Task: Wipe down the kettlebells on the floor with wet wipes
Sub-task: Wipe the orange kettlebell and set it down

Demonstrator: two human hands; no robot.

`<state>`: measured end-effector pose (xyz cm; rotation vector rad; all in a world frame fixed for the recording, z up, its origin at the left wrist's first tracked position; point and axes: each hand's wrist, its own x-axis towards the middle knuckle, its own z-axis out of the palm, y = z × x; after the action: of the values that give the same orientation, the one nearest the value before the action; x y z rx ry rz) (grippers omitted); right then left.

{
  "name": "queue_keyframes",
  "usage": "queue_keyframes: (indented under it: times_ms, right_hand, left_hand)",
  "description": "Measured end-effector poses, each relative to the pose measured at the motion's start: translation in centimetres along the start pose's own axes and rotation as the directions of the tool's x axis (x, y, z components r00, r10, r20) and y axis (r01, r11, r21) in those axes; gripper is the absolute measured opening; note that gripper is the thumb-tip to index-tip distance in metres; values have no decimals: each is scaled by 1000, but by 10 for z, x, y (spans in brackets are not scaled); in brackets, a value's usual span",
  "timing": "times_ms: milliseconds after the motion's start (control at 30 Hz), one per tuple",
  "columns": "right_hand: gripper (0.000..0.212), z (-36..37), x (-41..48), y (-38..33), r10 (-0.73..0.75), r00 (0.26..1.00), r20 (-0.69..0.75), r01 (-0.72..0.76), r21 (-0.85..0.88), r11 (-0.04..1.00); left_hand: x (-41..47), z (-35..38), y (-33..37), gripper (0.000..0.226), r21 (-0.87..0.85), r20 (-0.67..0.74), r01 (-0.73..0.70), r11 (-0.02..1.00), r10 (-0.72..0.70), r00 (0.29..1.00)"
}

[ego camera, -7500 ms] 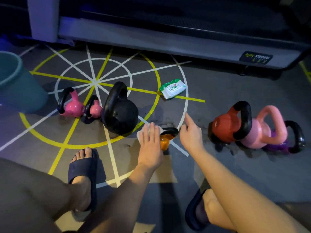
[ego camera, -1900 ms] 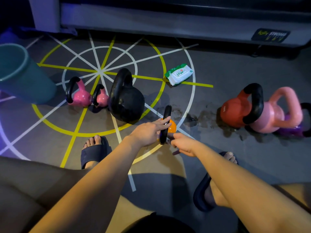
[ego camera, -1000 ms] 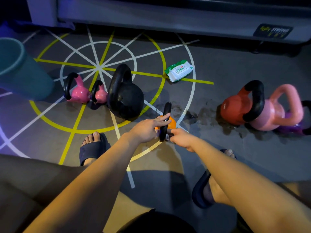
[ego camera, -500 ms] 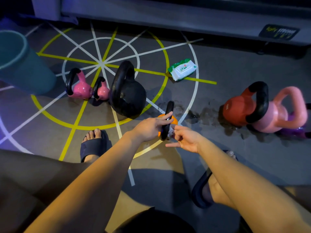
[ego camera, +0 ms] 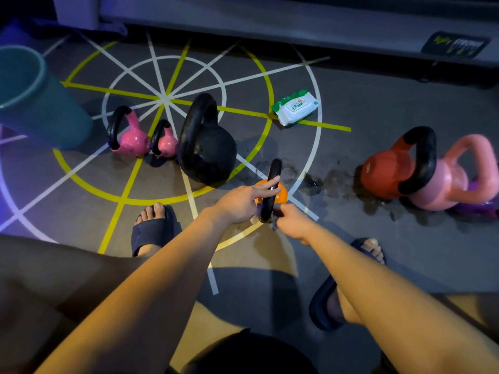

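Treadmill base (ego camera: 270,20) spans 12 o'clock. Teal bucket (ego camera: 40,112) at 10, at the frame edge. Black kettlebell (ego camera: 208,152) at 11 of centre, on the yellow ring marked on the floor (ego camera: 378,103). Red kettlebell (ego camera: 386,174) at 3. All-pink kettlebell (ego camera: 442,187) touches its right side, and purple kettlebell (ego camera: 480,209) is half hidden behind that. Left of the black one, at 10: pink kettlebell (ego camera: 132,141) and smaller pink kettlebell (ego camera: 167,144), side by side. Wipes pack (ego camera: 295,107) at 1, on a yellow line. Orange kettlebell (ego camera: 280,194) is dead centre and upright, its black handle (ego camera: 274,174) edge-on to me. My left hand (ego camera: 240,202) lays straight fingers across the handle; thumb hidden. My right hand (ego camera: 293,221) is curled at the handle's near end, at 6 of the bell, pinching the wet wipe (ego camera: 274,224) against it. Only scraps of the wipe show. Wet patches (ego camera: 332,182) lie between orange and red.
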<state>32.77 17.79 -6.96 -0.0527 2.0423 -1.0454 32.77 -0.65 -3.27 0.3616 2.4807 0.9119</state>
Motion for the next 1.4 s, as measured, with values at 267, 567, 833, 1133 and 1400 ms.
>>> queue_keyframes:
  times_ms: [267,567,833,1133,1400]
  right_hand:
    - [66,-22,-11,-2,62,968,245,-237,795,558]
    - [67,-22,-11,-3,35,978,205,-191,820,540]
    - [57,11,-18,-9,56,997,-43,-32,436,900]
    - [75,-26,-11,-2,7,986,169,-147,836,528]
    - [39,-27,-16,-13,-55,965,256,-202,861,466]
  left_hand:
    - [5,8,-10,68,-104,-28,-11,995,8,1000]
    - [5,11,-12,69,-186,-41,-23,982,16,999]
    - [4,6,-7,69,-101,-26,-15,995,12,1000]
    - [8,14,-17,62,-297,-44,-28,954,15,999]
    - [4,16,-7,49,-250,-106,-66,966,40,994]
